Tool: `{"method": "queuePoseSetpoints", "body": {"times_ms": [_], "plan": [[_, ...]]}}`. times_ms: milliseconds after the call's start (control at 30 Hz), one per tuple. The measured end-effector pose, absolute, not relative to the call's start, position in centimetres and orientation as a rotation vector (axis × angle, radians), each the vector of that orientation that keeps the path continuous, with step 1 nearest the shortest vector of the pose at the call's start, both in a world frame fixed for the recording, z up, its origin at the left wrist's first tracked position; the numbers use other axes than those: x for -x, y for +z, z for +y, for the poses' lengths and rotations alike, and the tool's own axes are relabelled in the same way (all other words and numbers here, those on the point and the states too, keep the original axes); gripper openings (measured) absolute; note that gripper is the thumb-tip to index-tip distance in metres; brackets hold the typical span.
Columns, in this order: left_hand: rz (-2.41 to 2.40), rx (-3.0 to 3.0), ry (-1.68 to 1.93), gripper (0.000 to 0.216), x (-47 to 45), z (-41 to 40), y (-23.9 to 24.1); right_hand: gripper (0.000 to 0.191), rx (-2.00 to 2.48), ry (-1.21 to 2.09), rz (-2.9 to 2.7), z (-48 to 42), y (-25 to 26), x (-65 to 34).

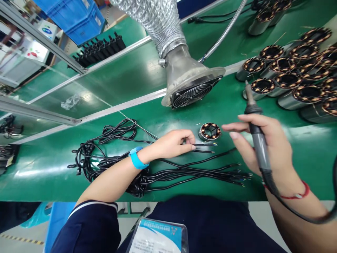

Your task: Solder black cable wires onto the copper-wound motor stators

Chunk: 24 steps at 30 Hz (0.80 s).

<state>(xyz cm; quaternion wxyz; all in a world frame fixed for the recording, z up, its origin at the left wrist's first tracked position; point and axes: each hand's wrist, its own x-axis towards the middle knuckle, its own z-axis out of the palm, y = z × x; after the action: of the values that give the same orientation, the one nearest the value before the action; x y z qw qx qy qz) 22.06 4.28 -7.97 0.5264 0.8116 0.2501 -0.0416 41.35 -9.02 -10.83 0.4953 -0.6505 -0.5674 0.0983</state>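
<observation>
My left hand (175, 144), fingers closed, pinches a black cable (204, 144) whose stripped end shows small coloured wires. A second cable end lies just below it. Close to these ends stands a small stator (210, 131) with copper windings, upright on the green bench. My right hand (268, 151) holds a soldering iron (258, 140), its tip pointing up and away from me. The thumb and a finger of that hand stretch toward the stator without touching it. Under my left forearm lies a bundle of black cables (184, 174), their ends fanned to the right.
Many wound stators (286, 80) stand grouped at the back right, near the iron's tip. A fume extractor hood (193, 84) hangs over the middle on a foil duct (158, 24). Black parts (100, 49) and blue crates (76, 21) sit beyond the metal rail (123, 106).
</observation>
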Motion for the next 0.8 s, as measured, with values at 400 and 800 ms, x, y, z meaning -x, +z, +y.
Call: {"method": "queuePoseSetpoints", "body": {"times_ms": [400,800], "plan": [[0.636,-1.677,0.127,0.022,-21.0,4.4,-7.1,0.041,1.36,0.671,-1.117,-8.2,-8.8,-37.4],[0.525,-1.684,0.149,0.042,-21.4,4.2,-7.9,0.041,1.219,0.885,-0.911,-6.9,-10.2,-36.6]]}}
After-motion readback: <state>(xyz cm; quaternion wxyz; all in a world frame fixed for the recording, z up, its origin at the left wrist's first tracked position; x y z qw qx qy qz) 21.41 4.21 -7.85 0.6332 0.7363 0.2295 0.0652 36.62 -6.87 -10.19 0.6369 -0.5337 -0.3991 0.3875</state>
